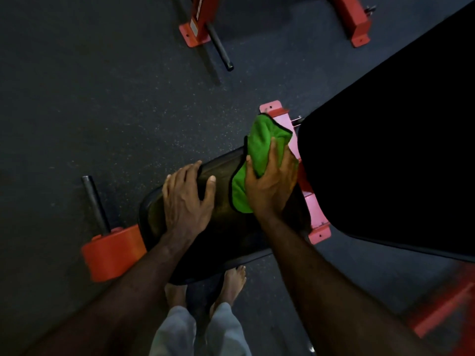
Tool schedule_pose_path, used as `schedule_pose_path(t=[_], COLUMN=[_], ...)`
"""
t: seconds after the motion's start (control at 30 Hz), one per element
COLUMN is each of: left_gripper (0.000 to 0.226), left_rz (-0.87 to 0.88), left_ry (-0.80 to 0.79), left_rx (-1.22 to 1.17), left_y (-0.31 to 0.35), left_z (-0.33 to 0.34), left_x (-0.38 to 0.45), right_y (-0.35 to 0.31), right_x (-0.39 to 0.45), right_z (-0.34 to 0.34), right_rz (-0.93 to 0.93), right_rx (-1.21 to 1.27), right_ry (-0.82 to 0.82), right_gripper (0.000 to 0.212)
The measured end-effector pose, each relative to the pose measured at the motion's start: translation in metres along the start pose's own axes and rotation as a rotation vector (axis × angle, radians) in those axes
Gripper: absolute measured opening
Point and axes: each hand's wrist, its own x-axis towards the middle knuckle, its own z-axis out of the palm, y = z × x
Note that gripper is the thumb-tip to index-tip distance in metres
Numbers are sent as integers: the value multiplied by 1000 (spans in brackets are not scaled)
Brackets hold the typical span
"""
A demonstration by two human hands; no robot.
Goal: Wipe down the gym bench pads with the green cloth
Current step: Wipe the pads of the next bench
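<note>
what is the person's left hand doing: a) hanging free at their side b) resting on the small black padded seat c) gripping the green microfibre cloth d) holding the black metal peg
b: the left hand rests on the small black padded seat, while the right hand grips the green microfibre cloth.

Dim, grainy picture. Big black pad (401,150) at right crushed to featureless black. Green cloth (259,150) brightest, vivid. Red frame (442,309) near right smeared by blur. Wide-angle bending at edges. Floor (102,98) dark, faintly speckled.
</note>
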Motion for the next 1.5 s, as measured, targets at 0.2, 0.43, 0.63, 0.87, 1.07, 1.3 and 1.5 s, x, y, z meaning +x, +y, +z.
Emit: schedule_pose_path(t=[0.2, 0.43, 0.63, 0.87, 1.07, 1.3, 1.5], left_gripper=[50, 60, 64, 61, 61, 62, 62], left_rz=[-29, 167, 242, 338, 332, 306, 252], left_ry=[30, -66, -161, -208, -238, -218, -172], left_rx=[-29, 47, 50, 9, 24, 14, -19], left_y=[4, 4, -1, 6, -2, -3, -20], left_z=[0, 0, -2, 10, 4, -3, 1], left_x=[2, -23, -62, -76, -81, -81, -101], right_y=[36, 23, 62, 34, 55, 43, 8], right_x=[-11, -20, -92, -53, -105, -104, -144], right_z=[-17, -10, -49, -26, -45, -51, -47], right_rz=[-213, 37, 159, 178, 355, 567, 868], right_rx=[-35, -18, -49, -103, 91, 298, 479], right_ry=[-125, -63, -66, -76, -54, 17, 77], right_gripper=[72, 72, 76, 71, 76, 92, 104])
